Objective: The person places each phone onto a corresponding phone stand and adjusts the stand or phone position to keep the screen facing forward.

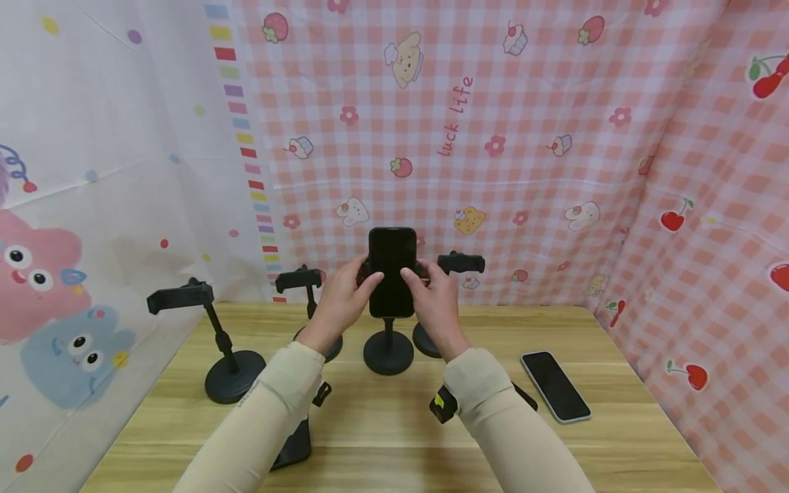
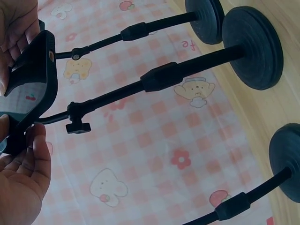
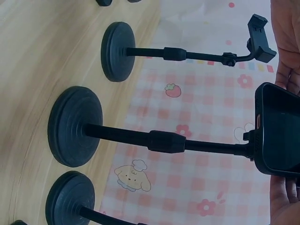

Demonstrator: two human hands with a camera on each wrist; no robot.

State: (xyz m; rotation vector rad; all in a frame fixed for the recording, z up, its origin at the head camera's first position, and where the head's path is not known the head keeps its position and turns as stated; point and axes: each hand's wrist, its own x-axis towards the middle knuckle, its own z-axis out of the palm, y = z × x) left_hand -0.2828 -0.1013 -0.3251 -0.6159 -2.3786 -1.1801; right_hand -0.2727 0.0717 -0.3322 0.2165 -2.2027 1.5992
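A black smartphone (image 1: 392, 274) stands upright at the head of a black phone stand (image 1: 388, 352), in the middle of the head view. At its left edge my left hand (image 1: 345, 294) grips it, thumb at the front and fingers curled behind. My right hand (image 1: 434, 301) grips the opposite edge the same way. The left wrist view shows the stand's pole (image 2: 159, 77) running up to the phone (image 2: 49, 70). In the right wrist view the pole meets the back of the phone (image 3: 281, 131). The hands largely hide the holder's clamp.
Empty-clamped phone stands are around: one at left (image 1: 234, 376), one behind my left hand (image 1: 298, 279), another behind my right (image 1: 461, 263). A white-edged phone (image 1: 557, 387) lies at right on the wooden table (image 1: 382, 424). Another dark phone (image 1: 294, 448) is partly under my left sleeve.
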